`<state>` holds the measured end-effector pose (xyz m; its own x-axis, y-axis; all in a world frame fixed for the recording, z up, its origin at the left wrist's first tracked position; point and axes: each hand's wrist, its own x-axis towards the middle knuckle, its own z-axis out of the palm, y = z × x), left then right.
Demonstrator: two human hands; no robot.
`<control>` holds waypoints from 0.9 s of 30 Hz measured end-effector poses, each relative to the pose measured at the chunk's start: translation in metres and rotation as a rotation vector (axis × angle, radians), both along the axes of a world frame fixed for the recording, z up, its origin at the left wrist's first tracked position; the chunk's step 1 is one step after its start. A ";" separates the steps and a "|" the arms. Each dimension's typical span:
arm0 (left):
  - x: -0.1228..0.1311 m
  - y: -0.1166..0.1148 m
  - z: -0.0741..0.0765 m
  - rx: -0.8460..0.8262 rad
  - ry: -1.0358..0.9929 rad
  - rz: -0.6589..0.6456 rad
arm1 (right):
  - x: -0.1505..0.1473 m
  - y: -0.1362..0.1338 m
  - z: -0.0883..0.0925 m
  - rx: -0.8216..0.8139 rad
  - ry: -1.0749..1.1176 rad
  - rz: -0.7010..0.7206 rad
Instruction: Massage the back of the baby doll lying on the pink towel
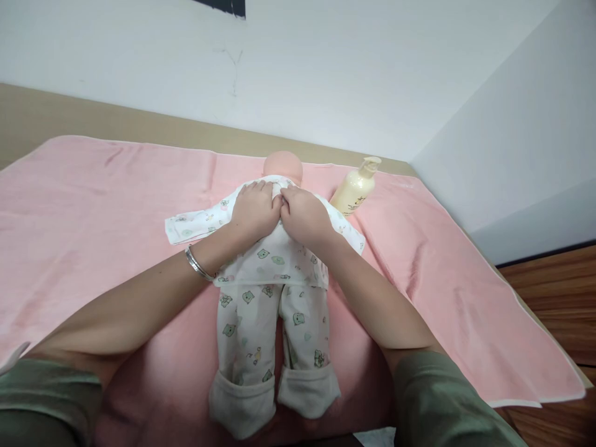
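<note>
Left hand (255, 208) lies palm-down on shirt (274, 257) of doll (283, 165), fingers extended, unclenched; right hand (305, 214) alongside, grip hidden, cannot tell; bottle (354, 191) far right

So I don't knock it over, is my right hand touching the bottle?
Apart: the head view shows the patterned shirt between the right hand and the bottle.

Seeing soft, matt cloth on shirt (272, 256) and trousers (256, 329), on to smooth, plastic-looking doll's head (282, 164), now glossy plastic on the bottle (354, 191), bright polished metal on the bangle (197, 265), matt, rumpled cloth across the blanket (135, 186), wood-grained, faintly shiny floor (554, 292)!
</note>
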<state>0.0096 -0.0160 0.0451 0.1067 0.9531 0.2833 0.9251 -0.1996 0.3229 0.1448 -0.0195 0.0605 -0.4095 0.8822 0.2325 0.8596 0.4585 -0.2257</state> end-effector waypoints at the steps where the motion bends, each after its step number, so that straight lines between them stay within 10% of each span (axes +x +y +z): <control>1: 0.000 -0.001 0.000 -0.004 0.010 0.001 | 0.000 0.003 -0.001 -0.011 0.030 -0.005; 9: 0.008 -0.023 0.004 0.030 0.234 -0.134 | 0.011 0.026 -0.006 -0.087 0.054 -0.070; 18: -0.006 0.000 0.012 -0.149 0.003 -0.056 | 0.001 -0.011 0.002 0.016 -0.115 0.059; 27: 0.011 -0.023 0.003 0.000 0.161 -0.108 | 0.014 0.029 -0.002 -0.136 0.009 -0.126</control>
<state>0.0203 -0.0386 0.0484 0.2525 0.9337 0.2538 0.9380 -0.3006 0.1726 0.1590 0.0099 0.0584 -0.2925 0.9498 0.1110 0.9059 0.3124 -0.2860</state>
